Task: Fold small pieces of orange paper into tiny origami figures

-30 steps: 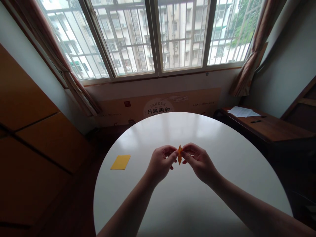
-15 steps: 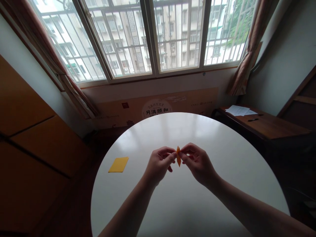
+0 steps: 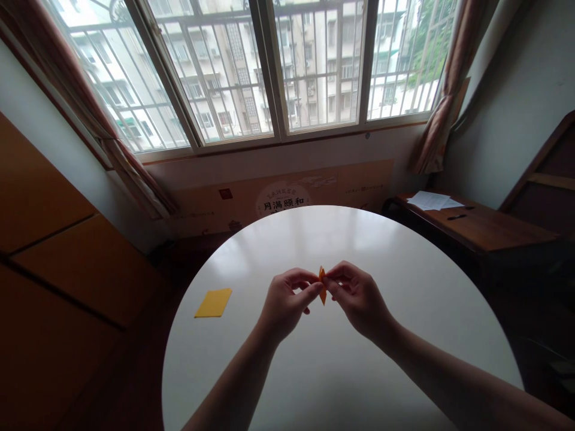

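Observation:
Between my two hands is a small piece of folded orange paper [image 3: 323, 294], narrow and upright, with a point at its lower end. My left hand [image 3: 287, 299] pinches its left side between thumb and fingers. From the other side my right hand [image 3: 359, 296] pinches it too, thumb and forefinger pressed together. The fingertips hide the paper's middle. Both hands are held over the round white table [image 3: 381, 383]. To the left of my left hand, a flat stack of yellow square paper [image 3: 213, 303] lies on the tabletop.
Beyond the table's far edge stands a printed tan board [image 3: 350, 188] below a barred window [image 3: 321, 72]. A brown wooden desk [image 3: 503, 224] at the right holds white sheets [image 3: 429, 200] and a dark pen [image 3: 457, 216]. An orange-brown cabinet [image 3: 58, 263] stands at the left.
The whole view has shifted slightly. My left thumb has slid a little lower along the folded paper, and both hands keep their pinch.

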`<state>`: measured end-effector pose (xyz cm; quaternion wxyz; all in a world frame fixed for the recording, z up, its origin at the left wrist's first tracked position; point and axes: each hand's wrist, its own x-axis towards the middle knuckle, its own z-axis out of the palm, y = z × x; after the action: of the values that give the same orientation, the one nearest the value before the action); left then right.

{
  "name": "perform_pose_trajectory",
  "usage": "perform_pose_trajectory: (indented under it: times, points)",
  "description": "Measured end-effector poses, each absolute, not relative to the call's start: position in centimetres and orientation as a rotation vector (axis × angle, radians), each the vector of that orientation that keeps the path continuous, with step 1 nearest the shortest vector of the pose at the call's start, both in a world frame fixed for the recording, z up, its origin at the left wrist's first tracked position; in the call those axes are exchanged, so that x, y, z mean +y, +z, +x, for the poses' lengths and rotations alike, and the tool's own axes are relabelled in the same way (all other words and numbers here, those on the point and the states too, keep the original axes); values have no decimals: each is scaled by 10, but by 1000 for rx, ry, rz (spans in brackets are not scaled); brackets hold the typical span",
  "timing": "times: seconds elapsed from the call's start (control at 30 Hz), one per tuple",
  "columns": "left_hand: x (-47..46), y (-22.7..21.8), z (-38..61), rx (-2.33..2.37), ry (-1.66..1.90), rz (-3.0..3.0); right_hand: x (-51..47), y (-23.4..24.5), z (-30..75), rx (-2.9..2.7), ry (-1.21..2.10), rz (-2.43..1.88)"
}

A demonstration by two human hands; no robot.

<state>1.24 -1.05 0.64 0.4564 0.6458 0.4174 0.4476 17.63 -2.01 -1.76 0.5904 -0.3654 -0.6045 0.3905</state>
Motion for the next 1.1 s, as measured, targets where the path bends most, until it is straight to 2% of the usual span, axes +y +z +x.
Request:
perform_pose_trajectory:
  times: [0.37, 0.63, 1.1]
  points:
    - [-11, 4, 16, 1135, 1137, 1600, -19, -22, 176, -1468, 810, -909]
    - [-9, 3, 14, 1118, 1141, 1589, -13, -23, 177, -1369, 1080, -880]
    - [-8, -2, 16, 1050, 1209, 1396, -11, -25, 179, -1374, 970, -814]
